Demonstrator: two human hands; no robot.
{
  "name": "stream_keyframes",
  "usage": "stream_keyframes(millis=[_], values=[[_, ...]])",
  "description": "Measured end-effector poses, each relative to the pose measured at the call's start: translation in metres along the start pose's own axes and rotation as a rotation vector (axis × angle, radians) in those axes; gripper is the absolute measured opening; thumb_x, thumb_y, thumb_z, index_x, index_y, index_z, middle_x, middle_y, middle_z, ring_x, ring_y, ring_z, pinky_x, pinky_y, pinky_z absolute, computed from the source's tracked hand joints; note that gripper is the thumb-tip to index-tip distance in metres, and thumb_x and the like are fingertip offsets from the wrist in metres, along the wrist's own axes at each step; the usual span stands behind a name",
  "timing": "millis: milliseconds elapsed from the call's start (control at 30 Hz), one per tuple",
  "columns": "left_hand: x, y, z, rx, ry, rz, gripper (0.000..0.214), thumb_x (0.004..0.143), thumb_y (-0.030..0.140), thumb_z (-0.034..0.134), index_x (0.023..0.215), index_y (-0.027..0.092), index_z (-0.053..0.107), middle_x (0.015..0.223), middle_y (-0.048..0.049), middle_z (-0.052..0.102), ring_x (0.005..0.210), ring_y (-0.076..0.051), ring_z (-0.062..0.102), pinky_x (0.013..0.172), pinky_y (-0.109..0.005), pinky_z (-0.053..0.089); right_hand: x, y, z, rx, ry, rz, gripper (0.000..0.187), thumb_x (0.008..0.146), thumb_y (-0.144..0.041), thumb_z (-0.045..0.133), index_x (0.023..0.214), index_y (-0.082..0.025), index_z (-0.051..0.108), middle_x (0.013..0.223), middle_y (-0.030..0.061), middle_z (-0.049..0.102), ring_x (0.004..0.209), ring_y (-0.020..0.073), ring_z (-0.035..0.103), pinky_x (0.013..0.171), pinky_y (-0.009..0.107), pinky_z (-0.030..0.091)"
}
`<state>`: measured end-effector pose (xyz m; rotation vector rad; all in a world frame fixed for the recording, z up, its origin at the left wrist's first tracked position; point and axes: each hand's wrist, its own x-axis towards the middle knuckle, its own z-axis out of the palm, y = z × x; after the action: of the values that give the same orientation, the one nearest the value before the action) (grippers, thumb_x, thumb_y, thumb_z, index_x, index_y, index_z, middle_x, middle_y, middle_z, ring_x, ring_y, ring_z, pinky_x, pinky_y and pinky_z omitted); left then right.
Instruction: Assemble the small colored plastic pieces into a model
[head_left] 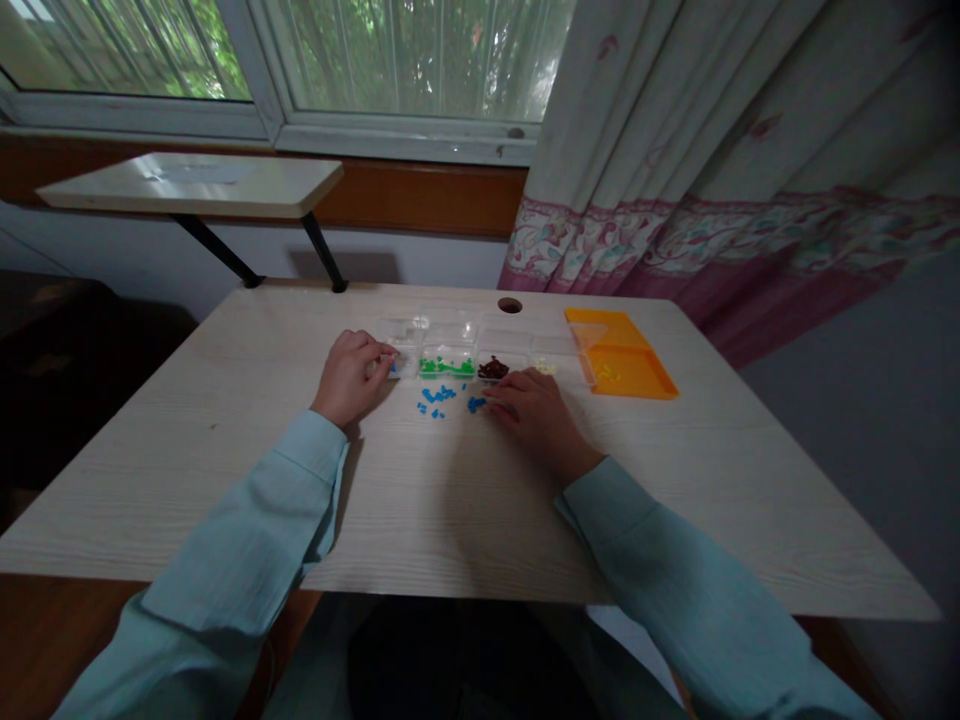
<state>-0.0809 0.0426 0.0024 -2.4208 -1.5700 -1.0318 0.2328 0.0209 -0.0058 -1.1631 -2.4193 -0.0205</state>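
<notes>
A clear plastic divided box (450,333) lies on the table with its lid folded back. Small green pieces (447,367), dark brown pieces (493,368) and pale yellow pieces (544,367) sit in separate compartments. My left hand (351,378) is closed at the leftmost compartment, its fingertips together beside a speck of blue; what they pinch is too small to make out. Several small blue pieces (437,396) are scattered in front of the box. At the right end of these, my right hand (541,420) has its fingers closed down on a few blue pieces (476,404).
An orange tray (651,358) with a few yellow pieces (607,372) lies at the right, partly under the clear lid. A round hole (510,305) pierces the table near its back edge. A raised white shelf (202,185) stands at the back left, and a curtain (637,180) hangs behind.
</notes>
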Motion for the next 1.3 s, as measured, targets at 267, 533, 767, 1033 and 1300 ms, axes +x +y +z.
stream_keyframes(millis=[267,533,767,1033,1300], values=[[-0.003,0.027,0.007,-0.083,-0.048,0.076,0.026,0.094,0.033,0.048,0.098,0.020,0.070,0.085,-0.0073,0.060,0.087,-0.022,0.052,0.082,-0.040,0.042,0.001,-0.002,0.000,-0.042,0.013,0.013,0.021,0.087,-0.027,0.063,0.106,-0.025,0.071,0.096,0.0069,0.064,0.094,0.0233,0.050,0.080,0.038,0.037],[-0.005,0.043,0.012,-0.160,-0.122,0.155,0.025,0.094,0.033,0.048,0.097,0.021,0.069,0.084,-0.0071,0.061,0.085,-0.021,0.053,0.079,-0.038,0.042,0.002,-0.004,0.001,-0.059,0.010,0.004,0.018,0.086,-0.025,0.064,0.102,-0.027,0.073,0.096,0.0060,0.062,0.092,0.0227,0.049,0.078,0.037,0.037],[-0.005,0.045,0.012,-0.144,-0.136,0.163,0.025,0.094,0.032,0.048,0.097,0.020,0.070,0.084,-0.0071,0.061,0.085,-0.021,0.052,0.080,-0.037,0.041,0.003,-0.004,0.001,-0.039,0.004,0.013,0.016,0.085,-0.025,0.065,0.099,-0.027,0.073,0.094,0.0060,0.062,0.093,0.0228,0.050,0.080,0.038,0.037],[-0.006,0.044,0.013,-0.150,-0.134,0.168,0.025,0.094,0.032,0.048,0.097,0.020,0.070,0.083,-0.0069,0.060,0.084,-0.021,0.052,0.078,-0.037,0.041,0.004,-0.006,-0.001,-0.024,-0.037,0.053,0.013,0.086,-0.026,0.064,0.094,-0.024,0.074,0.096,0.0057,0.064,0.095,0.0222,0.049,0.083,0.038,0.035],[-0.006,0.042,0.014,-0.148,-0.153,0.166,0.025,0.094,0.031,0.047,0.098,0.020,0.070,0.084,-0.0067,0.061,0.085,-0.021,0.052,0.079,-0.038,0.041,0.006,-0.009,-0.004,-0.008,-0.038,0.054,0.016,0.090,-0.029,0.060,0.091,-0.024,0.075,0.093,0.0053,0.066,0.093,0.0212,0.050,0.083,0.037,0.033]])
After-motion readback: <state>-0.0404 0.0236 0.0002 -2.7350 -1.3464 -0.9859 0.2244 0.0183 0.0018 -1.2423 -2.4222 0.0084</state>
